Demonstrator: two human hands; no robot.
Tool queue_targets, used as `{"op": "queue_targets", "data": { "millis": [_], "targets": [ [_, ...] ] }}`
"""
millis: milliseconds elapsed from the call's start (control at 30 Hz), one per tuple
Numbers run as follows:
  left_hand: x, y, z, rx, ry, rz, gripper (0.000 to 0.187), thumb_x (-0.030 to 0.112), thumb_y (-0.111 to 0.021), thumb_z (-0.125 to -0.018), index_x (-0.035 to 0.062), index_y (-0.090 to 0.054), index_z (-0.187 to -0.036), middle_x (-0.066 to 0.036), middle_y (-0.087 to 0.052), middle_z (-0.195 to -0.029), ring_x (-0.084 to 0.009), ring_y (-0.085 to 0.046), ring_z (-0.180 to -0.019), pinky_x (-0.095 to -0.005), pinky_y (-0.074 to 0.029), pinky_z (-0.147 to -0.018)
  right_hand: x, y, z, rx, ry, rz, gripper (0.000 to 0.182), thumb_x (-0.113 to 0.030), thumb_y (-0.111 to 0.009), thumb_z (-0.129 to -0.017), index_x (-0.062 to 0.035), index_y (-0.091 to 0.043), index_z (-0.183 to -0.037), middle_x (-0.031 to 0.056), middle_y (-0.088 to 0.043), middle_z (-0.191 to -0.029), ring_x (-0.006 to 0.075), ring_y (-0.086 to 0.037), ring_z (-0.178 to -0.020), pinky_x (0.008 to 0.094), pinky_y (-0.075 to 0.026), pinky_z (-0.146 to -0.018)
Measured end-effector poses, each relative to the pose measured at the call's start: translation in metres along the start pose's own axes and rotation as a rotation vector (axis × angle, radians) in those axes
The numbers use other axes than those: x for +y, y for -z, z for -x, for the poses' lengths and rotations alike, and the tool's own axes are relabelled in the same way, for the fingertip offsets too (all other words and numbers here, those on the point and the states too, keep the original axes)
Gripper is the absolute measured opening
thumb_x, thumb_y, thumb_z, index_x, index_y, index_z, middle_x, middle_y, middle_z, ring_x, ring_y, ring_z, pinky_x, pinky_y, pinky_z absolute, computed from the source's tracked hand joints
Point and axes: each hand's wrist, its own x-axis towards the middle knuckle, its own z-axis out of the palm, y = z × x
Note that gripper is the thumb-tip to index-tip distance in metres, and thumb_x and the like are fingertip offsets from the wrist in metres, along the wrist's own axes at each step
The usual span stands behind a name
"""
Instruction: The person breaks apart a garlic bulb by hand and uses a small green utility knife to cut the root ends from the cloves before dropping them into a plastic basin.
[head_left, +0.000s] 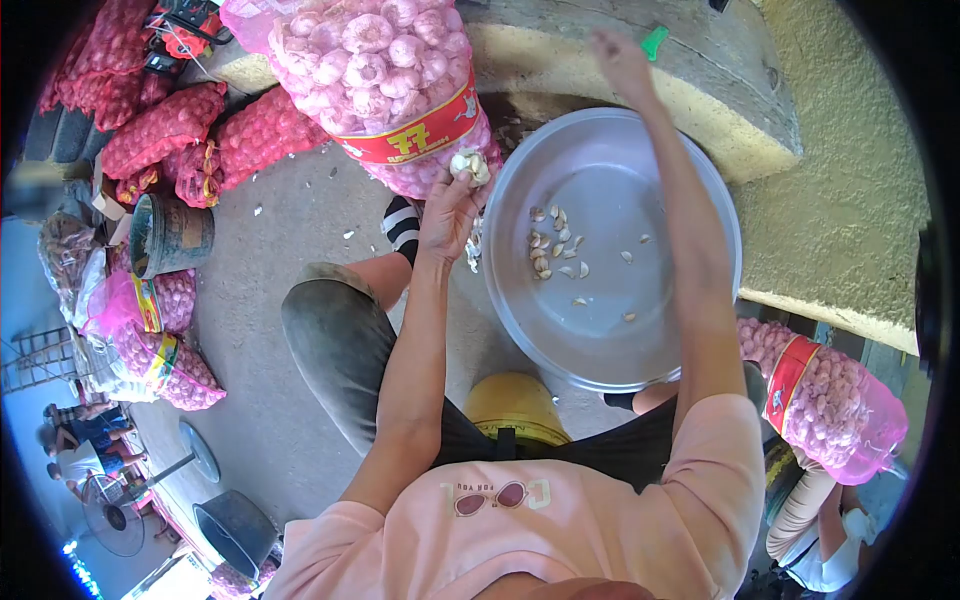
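My left hand [452, 215] is closed around a whitish garlic bulb [470, 166], held up between the mesh sack of garlic [375, 65] and the basin. Beneath my right arm is a large round grey basin [620, 345] with several loose garlic cloves [558, 218] on its bottom. Past the basin's far rim, my right hand [622, 68] reaches over the ledge, its fingers blurred. Close to it on the ledge lies a small green plastic piece [655, 42], apparently apart from the hand.
A yellow bucket [515, 408] stands between my legs. Red mesh sacks [165, 130], a dark bucket [172, 236] and pink garlic sacks [165, 345] line the left. Another garlic sack [825, 395] is at the right, near a seated person [835, 530]. A fan [115, 515] stands lower left.
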Motion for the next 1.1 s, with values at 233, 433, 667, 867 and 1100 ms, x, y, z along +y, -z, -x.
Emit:
{"op": "queue_targets", "data": {
  "millis": [233,433,667,867,1100],
  "targets": [
    [0.002,0.007,0.002,0.084,-0.113,-0.219,0.035,0.023,-0.049,-0.094,0.0082,-0.045,-0.125,-0.004,-0.055,-0.115,-0.0142,-0.053,-0.105,-0.0334,-0.045,-0.092,-0.162,-0.056,0.147,-0.47,-0.208,-0.664,0.032,-0.023,-0.063,-0.086,-0.0023,-0.06,-0.11,0.0003,-0.064,-0.081,0.0069,-0.056,-0.068,0.0249,-0.047,-0.063],
    [-0.005,0.027,0.001,0.195,-0.14,-0.52,0.03,0.025,-0.039,-0.096,0.0055,-0.05,-0.116,-0.002,-0.057,-0.096,-0.0104,-0.056,-0.083,-0.0262,-0.047,-0.075,-0.198,-0.084,0.182,-0.166,-0.246,-0.595,0.029,-0.014,-0.062,-0.084,0.0025,-0.056,-0.107,0.0103,-0.06,-0.077,0.0134,-0.057,-0.064,0.0291,-0.047,-0.058],
    [0.007,0.031,-0.001,0.318,-0.337,-0.893,0.028,0.026,-0.035,-0.096,0.0041,-0.052,-0.096,-0.004,-0.054,-0.085,-0.0126,-0.05,-0.077,-0.0293,-0.042,-0.072,-0.216,-0.107,0.18,-0.094,-0.147,-0.409,0.022,-0.016,-0.049,-0.087,0.0047,-0.054,-0.094,0.0251,-0.057,-0.08,0.0454,-0.054,-0.075,0.0473,-0.045,-0.069],
    [0.05,0.034,-0.002,0.315,-0.165,-0.868,0.036,0.033,-0.033,-0.095,0.007,-0.057,-0.087,-0.001,-0.053,-0.068,-0.009,-0.046,-0.052,-0.025,-0.035,-0.045,-0.229,-0.125,0.187,-0.151,-0.589,-1.021,0.028,-0.02,-0.04,-0.096,0.0025,-0.056,-0.096,0.0096,-0.058,-0.072,0.0196,-0.057,-0.062,0.0345,-0.052,-0.063],
    [0.129,-0.031,-0.003,0.092,0.4,-1.288,0.046,0.053,-0.04,-0.092,0.0102,-0.057,-0.086,0.005,-0.049,-0.07,-0.0054,-0.039,-0.055,-0.0211,-0.029,-0.047,-0.248,-0.105,0.184,-0.227,-0.771,-1.625,0.025,-0.021,-0.042,-0.097,-0.0004,-0.057,-0.1,0.0006,-0.056,-0.074,0.0058,-0.052,-0.06,0.0245,-0.055,-0.066]
  ]
}}
